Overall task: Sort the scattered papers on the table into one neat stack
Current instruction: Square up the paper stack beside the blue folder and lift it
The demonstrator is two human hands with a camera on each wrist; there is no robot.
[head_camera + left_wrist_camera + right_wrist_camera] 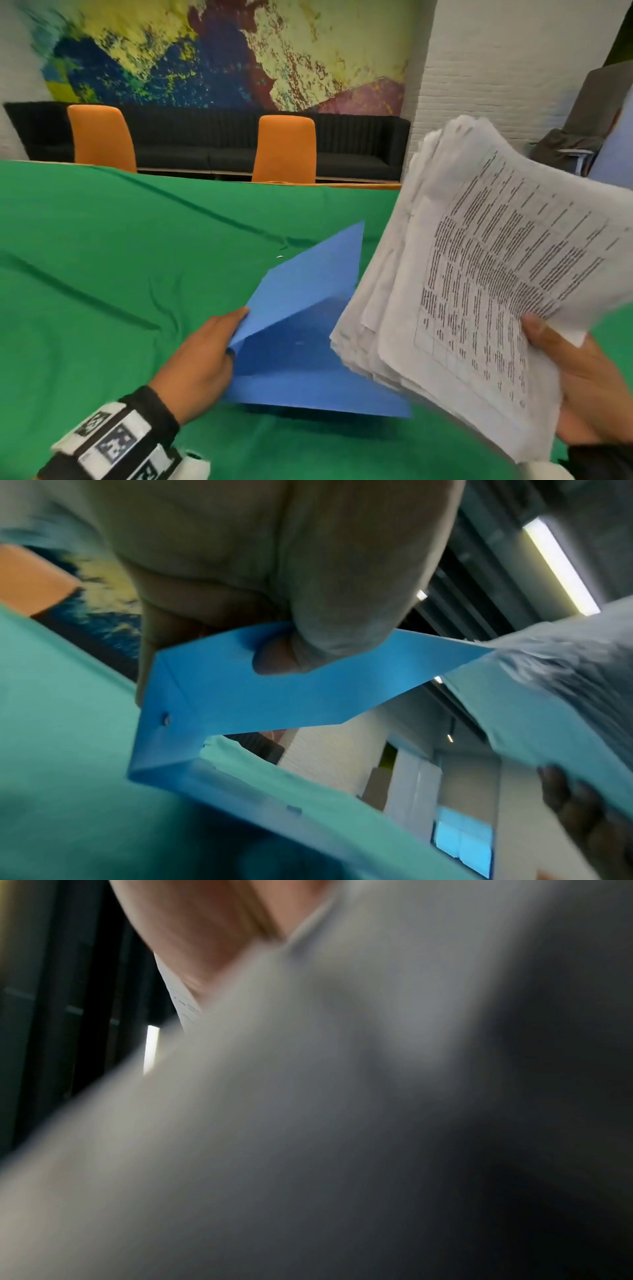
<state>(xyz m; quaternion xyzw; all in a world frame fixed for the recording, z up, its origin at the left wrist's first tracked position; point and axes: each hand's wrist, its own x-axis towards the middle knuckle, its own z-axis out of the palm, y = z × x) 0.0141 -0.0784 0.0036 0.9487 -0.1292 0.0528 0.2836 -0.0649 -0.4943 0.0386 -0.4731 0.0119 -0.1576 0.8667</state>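
**Papers held above an open blue folder**

A green cloth [102, 274] covers the table in a room with a colourful painted wall [212, 51]. Behind the table stand two orange chairs [284, 147] and a long dark sofa [205, 137]. A white brick wall [496, 68] is on the right side.

The person's left hand [202, 359] pinches the upper cover of a blue folder [308, 291] near its fold and holds this cover lifted, so the folder stands open. The lower cover lies flat on the cloth. In the left wrist view, the thumb [277, 658] presses on the blue cover and the other fingers are curled behind it. A band with black and white markers [116, 442] is around the left wrist.

The right hand [582, 383] grips a thick stack of white papers [479, 274] at its lower corner, with the thumb on the top printed sheet. The stack is in the air, tilted, just to the right of the open folder and partly over it. Its edges are not even. The right wrist view is blurred and shows only grey paper and a little of the hand.
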